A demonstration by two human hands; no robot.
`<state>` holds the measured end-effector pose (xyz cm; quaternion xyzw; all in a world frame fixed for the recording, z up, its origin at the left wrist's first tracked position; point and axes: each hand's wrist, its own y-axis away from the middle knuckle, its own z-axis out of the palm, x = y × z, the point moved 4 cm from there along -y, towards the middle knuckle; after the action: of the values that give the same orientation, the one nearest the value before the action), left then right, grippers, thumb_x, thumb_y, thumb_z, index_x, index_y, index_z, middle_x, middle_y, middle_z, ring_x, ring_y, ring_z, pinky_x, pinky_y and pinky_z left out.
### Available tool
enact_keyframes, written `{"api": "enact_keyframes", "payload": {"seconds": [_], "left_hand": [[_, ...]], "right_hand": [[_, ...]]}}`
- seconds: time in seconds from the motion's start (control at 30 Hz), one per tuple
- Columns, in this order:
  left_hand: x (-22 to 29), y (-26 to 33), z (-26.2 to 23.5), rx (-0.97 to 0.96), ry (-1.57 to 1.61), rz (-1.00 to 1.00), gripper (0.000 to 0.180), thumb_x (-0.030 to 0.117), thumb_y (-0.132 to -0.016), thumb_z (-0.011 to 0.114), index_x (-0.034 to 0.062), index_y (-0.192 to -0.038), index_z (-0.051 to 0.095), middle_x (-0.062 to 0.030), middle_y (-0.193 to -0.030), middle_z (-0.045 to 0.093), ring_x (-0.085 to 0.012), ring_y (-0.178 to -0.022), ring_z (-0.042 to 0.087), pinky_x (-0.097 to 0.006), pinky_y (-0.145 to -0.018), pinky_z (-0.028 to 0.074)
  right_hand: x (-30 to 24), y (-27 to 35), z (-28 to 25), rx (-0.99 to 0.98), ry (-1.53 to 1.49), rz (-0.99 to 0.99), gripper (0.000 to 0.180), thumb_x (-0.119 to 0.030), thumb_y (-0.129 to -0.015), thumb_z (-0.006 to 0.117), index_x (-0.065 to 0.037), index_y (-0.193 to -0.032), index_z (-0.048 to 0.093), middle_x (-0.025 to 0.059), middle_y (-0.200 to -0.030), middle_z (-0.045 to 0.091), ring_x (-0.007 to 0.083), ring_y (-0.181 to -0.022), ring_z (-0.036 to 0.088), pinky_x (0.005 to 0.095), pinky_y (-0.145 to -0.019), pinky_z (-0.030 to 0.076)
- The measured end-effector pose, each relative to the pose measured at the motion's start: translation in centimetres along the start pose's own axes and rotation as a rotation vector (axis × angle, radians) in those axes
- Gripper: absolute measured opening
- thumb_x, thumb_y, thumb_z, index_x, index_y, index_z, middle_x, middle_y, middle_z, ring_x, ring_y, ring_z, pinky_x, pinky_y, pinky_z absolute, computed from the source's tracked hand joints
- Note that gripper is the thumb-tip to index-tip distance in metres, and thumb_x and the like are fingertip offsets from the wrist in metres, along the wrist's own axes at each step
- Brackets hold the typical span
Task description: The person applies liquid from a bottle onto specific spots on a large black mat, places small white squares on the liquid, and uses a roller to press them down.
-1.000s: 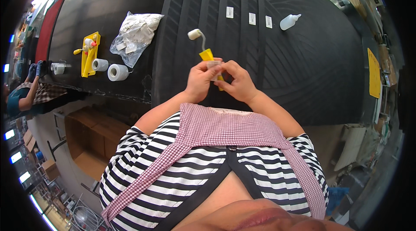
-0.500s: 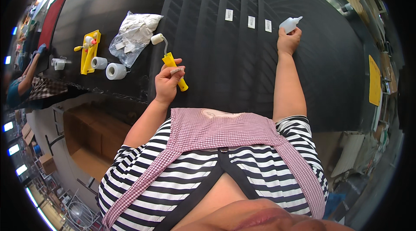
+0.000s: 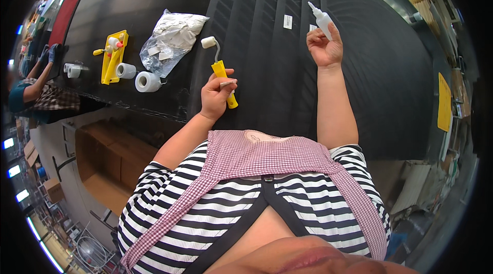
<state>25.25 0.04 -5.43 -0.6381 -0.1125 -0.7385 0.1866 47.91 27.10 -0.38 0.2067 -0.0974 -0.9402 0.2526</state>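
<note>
Fingers of our left hand [image 3: 215, 97] are wrapped around the yellow plastic handle of a small white-headed roller [image 3: 220, 66], resting on the big black ribbed tyre tread [image 3: 267, 58]. Further right, our right hand [image 3: 325, 48] is raised, forearm upright, pinching a small white plastic squeeze bottle [image 3: 321, 19], nozzle tilted up-left.

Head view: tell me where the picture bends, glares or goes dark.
Head view: the tyre grooves bow outward toward the rim; bright glare sits at the top left corner; the corners fall to black; the centre is sharp, with the left hand on the roller and the right hand holding the bottle.
</note>
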Motion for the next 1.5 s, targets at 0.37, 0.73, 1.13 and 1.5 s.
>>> {"api": "enact_keyframes", "payload": {"seconds": [0.37,0.73,1.13,1.5], "left_hand": [[0.8,0.4,-0.2,-0.042,-0.107,0.005,0.009,0.0,-0.091,0.071,0.0054,-0.098,0.072,-0.0129,-0.128,0.06,-0.0193,-0.102,0.067,-0.03,-0.09,0.053],[1.1,0.2,0.0,-0.036,-0.174,0.019,0.009,0.005,-0.09,0.074,0.0113,-0.096,0.072,-0.0141,-0.125,0.061,-0.022,-0.104,0.067,-0.035,-0.092,0.053],[1.5,0.0,0.1,-0.036,-0.187,0.079,0.013,0.0,-0.087,0.075,0.0093,-0.096,0.072,-0.0125,-0.124,0.061,-0.0196,-0.099,0.067,-0.032,-0.086,0.055],[1.4,0.0,0.1,-0.037,-0.204,0.081,0.014,0.0,-0.087,0.075,0.0103,-0.096,0.073,-0.0121,-0.124,0.062,-0.0201,-0.098,0.068,-0.032,-0.087,0.055]], "right_hand": [[2.9,-5.5,1.9,0.004,0.366,-0.177,0.028,-0.032,-0.092,0.069,-0.006,-0.099,0.062,0.0017,-0.07,0.053,0.0118,-0.059,0.047,0.0243,-0.052,0.036],[4.9,-7.3,1.7,-0.085,1.229,-0.515,0.026,-0.023,-0.083,0.081,-0.003,-0.096,0.071,0.0037,-0.087,0.072,0.0131,-0.076,0.067,0.0274,-0.069,0.052],[4.8,-10.2,0.8,-0.03,1.4,-0.651,0.036,-0.035,-0.08,0.081,-0.004,-0.095,0.072,0.0064,-0.087,0.073,0.0172,-0.08,0.07,0.031,-0.075,0.054],[5.2,-10.3,0.4,-0.056,1.291,-0.565,0.034,-0.031,-0.082,0.082,-0.002,-0.096,0.071,0.0057,-0.09,0.073,0.0151,-0.08,0.069,0.0295,-0.075,0.054]]}}
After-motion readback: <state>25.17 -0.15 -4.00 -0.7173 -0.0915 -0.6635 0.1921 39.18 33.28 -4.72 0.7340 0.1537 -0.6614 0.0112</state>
